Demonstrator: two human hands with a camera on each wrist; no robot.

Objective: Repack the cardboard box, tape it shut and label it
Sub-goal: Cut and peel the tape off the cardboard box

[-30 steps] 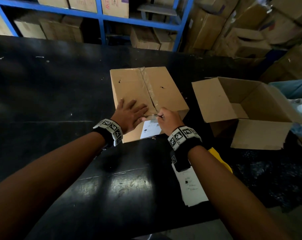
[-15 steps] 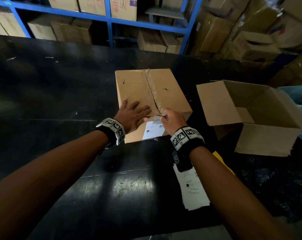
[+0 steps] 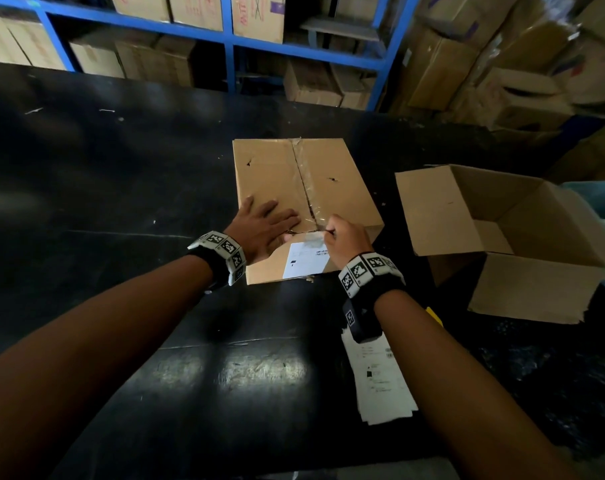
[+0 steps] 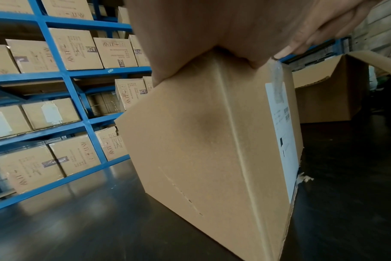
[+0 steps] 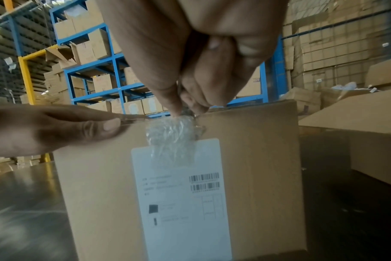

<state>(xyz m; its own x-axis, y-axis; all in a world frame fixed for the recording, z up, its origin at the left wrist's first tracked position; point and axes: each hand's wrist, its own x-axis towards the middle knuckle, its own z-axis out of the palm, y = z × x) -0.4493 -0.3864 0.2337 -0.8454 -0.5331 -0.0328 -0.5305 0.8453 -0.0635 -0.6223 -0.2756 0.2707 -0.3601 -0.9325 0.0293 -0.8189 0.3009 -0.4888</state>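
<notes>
- the right hand (image 3: 346,237) is curling into a loose fist at the near top edge of the sealed cardboard box (image 3: 304,188). its thumb and fingertips (image 5: 190,106) are pinching something small and thin right where the tape bends over the edge. what the item is cannot be told, perhaps a small blade or the tape end itself.
- the left hand (image 3: 263,226) is lying flat with its fingers straight on the near left part of the box top, holding nothing. it is probably pressing down to keep the box from sliding while the other hand is working the seam.
- the clear tape (image 5: 171,139) is running along the centre seam from far to near and folding down the near face. it is looking crinkled and glossy, and its end is overlapping the top of the white label (image 5: 181,194).
- the label is a smooth rectangle with rounded corners, barcodes and small print, stuck on the near side.
- the box is sitting in the middle of the dark, shiny surface (image 3: 121,202), its brown board matte, with two small punctures on top.
- to the right, an open empty box (image 3: 502,237) is lying with its flaps spread, and loose printed sheets (image 3: 380,382) are lying near the right forearm.
- blue shelving (image 3: 228,46) stacked with cartons is standing at the far side.
</notes>
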